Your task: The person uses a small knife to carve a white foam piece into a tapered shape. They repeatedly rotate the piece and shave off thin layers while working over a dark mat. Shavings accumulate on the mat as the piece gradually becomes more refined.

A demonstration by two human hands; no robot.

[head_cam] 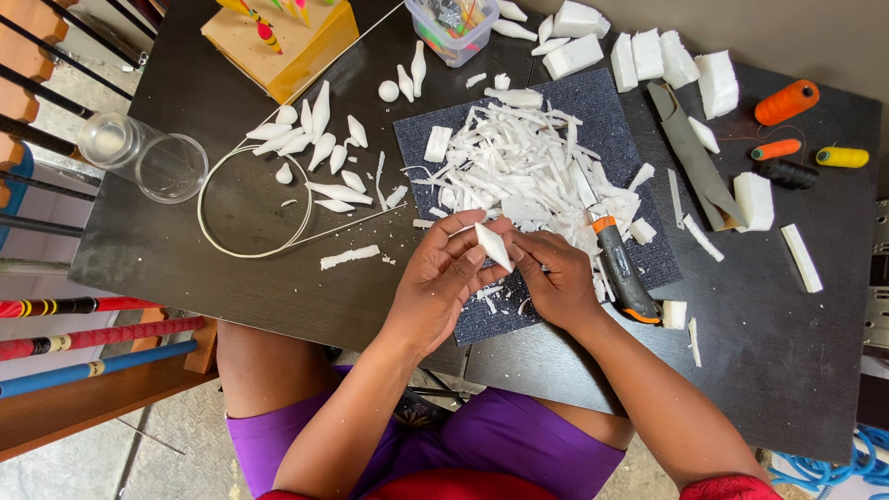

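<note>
**Fingers pinch a carved foam piece**

Fingertips [463, 243] of both hands — left hand [435, 287], right hand [556, 282] — pinch a white pointed foam piece [492, 246] at frame centre, above the dark mat [648, 268]. It looks light, brittle and easily dented — best held gently at its thicker middle.

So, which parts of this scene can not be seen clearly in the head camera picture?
- White foam piece: its lower end is hidden by the fingers of the left hand and right hand.
- Utility knife: the blade is lost among white shavings.
- Clear plastic tub: cut off by the top edge; contents too small to tell.
- Yellow block: top cut off by the edge.
</note>
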